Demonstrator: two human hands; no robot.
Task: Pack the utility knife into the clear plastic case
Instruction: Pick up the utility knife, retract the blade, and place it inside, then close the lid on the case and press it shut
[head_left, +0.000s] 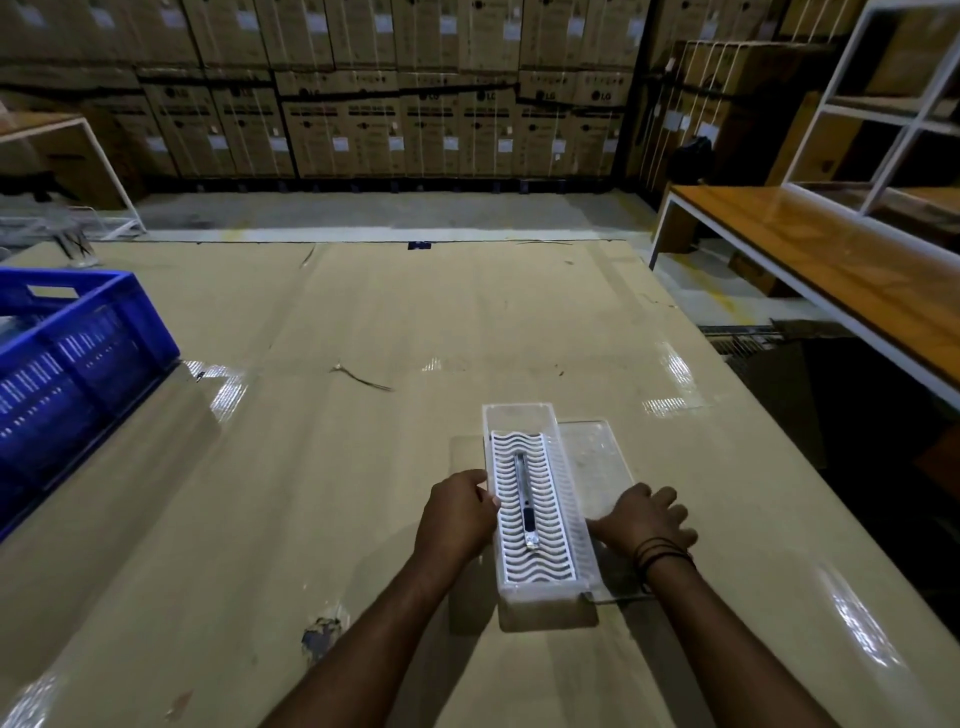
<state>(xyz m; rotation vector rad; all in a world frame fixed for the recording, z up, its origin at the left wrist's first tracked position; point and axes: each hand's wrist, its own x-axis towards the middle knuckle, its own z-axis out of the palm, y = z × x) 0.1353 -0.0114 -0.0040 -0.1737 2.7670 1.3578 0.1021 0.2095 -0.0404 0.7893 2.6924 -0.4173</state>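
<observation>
The clear plastic case (519, 415) lies lengthwise on the table near its front. Inside it is a white wavy grid tray, and the slim metal utility knife (524, 499) lies along the tray's middle. My left hand (457, 512) grips the case's left wall, thumb on the rim. The clear flat lid (595, 457) lies on the table against the case's right side. My right hand (649, 519) rests on the near end of that lid, fingers spread over it; a dark cord band is on the wrist.
A blue slatted crate (78, 364) stands on the table's left edge. The table is covered in taped cardboard (363, 312). A wooden bench (831, 270) and a white shelf frame (893, 114) stand at right. Stacked cartons (363, 104) line the back wall.
</observation>
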